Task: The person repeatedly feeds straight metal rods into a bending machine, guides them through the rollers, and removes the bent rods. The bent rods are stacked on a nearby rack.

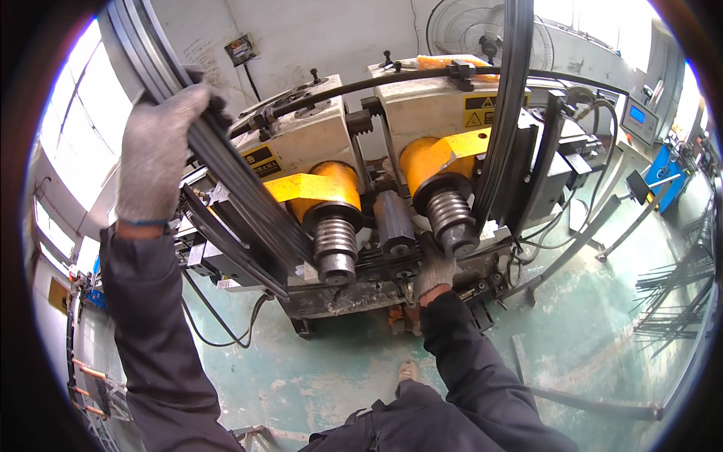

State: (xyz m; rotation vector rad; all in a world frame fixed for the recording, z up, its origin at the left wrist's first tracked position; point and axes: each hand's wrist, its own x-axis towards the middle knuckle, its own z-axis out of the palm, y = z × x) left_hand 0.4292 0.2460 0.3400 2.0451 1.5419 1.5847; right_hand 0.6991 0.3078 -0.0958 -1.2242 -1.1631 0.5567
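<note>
My gloved left hand (161,150) is closed around a long grooved metal profile (226,169), which slants from the upper left down to the machine's left roller. My gloved right hand (436,268) reaches low into the machine's front, beside the right roller; its fingers are hidden, so its grip cannot be told. Two ribbed steel rollers, the left roller (336,246) and the right roller (449,217), stick out under yellow arms. Between them sits a dark faceted metal block (393,223). A second grooved profile length (505,113) rises on the right; whether the two lengths join is hidden.
The bending machine's pale housing (435,110) carries warning labels and a dark rod (361,87) across its top. Cables (243,339) hang at its left. A control panel (639,120) and dark bar stock (678,282) are to the right. A fan (488,42) stands behind.
</note>
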